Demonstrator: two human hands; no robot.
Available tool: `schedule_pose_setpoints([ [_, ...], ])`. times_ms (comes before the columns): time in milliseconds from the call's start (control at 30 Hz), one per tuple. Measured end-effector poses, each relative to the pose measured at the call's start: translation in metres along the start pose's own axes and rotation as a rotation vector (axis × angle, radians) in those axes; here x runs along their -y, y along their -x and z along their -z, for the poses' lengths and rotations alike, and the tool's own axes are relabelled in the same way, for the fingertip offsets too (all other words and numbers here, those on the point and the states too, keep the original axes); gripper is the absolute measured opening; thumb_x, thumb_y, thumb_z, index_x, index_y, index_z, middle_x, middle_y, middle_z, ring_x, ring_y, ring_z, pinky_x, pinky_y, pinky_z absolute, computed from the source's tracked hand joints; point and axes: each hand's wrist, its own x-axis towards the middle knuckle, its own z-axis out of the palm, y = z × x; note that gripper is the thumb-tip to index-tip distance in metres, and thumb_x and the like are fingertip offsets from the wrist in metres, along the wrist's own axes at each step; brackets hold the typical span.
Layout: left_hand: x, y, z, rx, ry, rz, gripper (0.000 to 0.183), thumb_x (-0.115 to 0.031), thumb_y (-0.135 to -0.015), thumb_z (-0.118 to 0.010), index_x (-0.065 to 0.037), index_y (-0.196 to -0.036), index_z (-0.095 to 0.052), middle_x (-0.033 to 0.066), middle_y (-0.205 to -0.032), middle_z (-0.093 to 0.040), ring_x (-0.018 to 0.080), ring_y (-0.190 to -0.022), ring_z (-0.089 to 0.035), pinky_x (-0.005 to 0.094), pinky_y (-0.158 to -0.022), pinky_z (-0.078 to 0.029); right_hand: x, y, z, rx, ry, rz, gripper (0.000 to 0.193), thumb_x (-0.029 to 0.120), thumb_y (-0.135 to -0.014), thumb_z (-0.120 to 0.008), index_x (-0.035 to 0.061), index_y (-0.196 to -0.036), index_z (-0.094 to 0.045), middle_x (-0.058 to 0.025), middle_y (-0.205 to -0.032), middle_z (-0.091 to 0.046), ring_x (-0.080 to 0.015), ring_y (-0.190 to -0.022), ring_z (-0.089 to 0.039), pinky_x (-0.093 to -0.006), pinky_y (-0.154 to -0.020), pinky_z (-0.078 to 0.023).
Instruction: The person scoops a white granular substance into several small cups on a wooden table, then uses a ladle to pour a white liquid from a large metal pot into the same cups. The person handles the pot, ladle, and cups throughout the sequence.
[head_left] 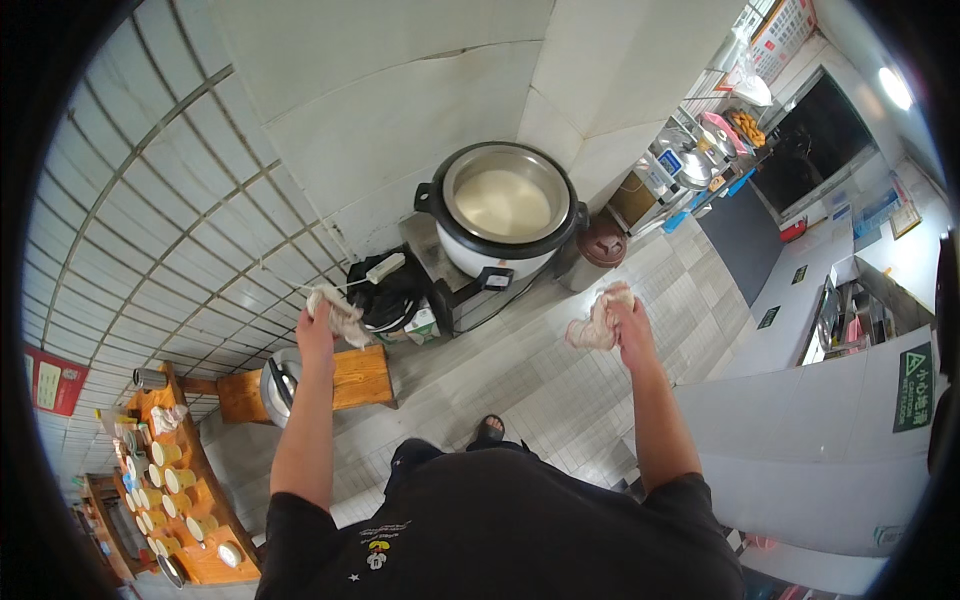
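Note:
A crumpled pale cloth (341, 318) is gripped in my left hand (315, 335), which is stretched out beside the tiled wall. Another pinkish-white cloth (597, 322) hangs bunched from my right hand (630, 325), over the floor. Ahead, between and beyond both hands, a large white and black electric cooker (503, 252) stands with its top uncovered. Its metal inner pot holds a pale, milky liquid (505, 203). Neither hand touches the cooker.
Left of the cooker are a black bag (385, 297) and a carton. A wooden bench (362, 378) bears a metal lid (272, 385). Several cups (180, 478) crowd a wooden table (215, 520). A brown-lidded bin (603, 243) stands right of the cooker; a white counter (780, 415) lies at right.

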Motion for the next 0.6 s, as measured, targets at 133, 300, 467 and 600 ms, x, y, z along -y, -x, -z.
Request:
schedule_pose_setpoints([
  [133, -0.012, -0.07, -0.102, 0.002, -0.212, -0.064, 0.042, -0.036, -0.097, -0.065, 0.001, -0.116, -0.065, 0.0108, -0.105, -0.069, 0.0216, -0.092, -0.066, 0.0362, -0.075, -0.052, 0.027, -0.103, 0.01, -0.044, 0.165, 0.053, 0.034, 0.021, -0.09, -0.069, 0.0036, -0.119, -0.062, -0.0062, -0.104, -0.067, -0.0155, -0.088, -0.065, -0.0299, -0.075, -0.054],
  [300, -0.019, -0.141, -0.206, 0.013, -0.543, -0.178, 0.046, -0.039, -0.093, -0.066, 0.003, -0.112, -0.065, 0.0174, -0.103, -0.07, 0.03, -0.093, -0.068, 0.0408, -0.08, -0.052, 0.047, -0.219, -0.021, -0.079, 0.416, 0.23, 0.035, 0.018, -0.086, -0.073, 0.0025, -0.117, -0.065, -0.0057, -0.097, -0.068, -0.014, -0.083, -0.065, -0.0311, -0.069, -0.053],
  [467, -0.026, -0.167, -0.289, 0.113, -0.811, -0.174, 0.05, -0.044, -0.094, -0.059, 0.001, -0.114, -0.064, 0.0241, -0.111, -0.07, 0.0414, -0.104, -0.066, 0.0481, -0.089, -0.051, 0.051, -0.293, -0.077, -0.171, 0.819, 0.197, 0.042, 0.033, -0.089, -0.07, 0.0104, -0.124, -0.065, -0.0143, -0.105, -0.074, -0.0289, -0.096, -0.071, -0.0405, -0.085, -0.054],
  [600, -0.032, -0.171, -0.315, 0.195, -0.985, -0.204, 0.051, -0.045, -0.095, -0.054, 0.001, -0.114, -0.065, 0.0265, -0.115, -0.069, 0.0436, -0.108, -0.065, 0.0512, -0.092, -0.051, 0.04, -0.309, -0.109, -0.167, 1.12, 0.26, 0.043, 0.037, -0.091, -0.065, 0.0134, -0.127, -0.063, -0.0215, -0.116, -0.071, -0.0369, -0.108, -0.068, -0.0463, -0.092, -0.052],
])
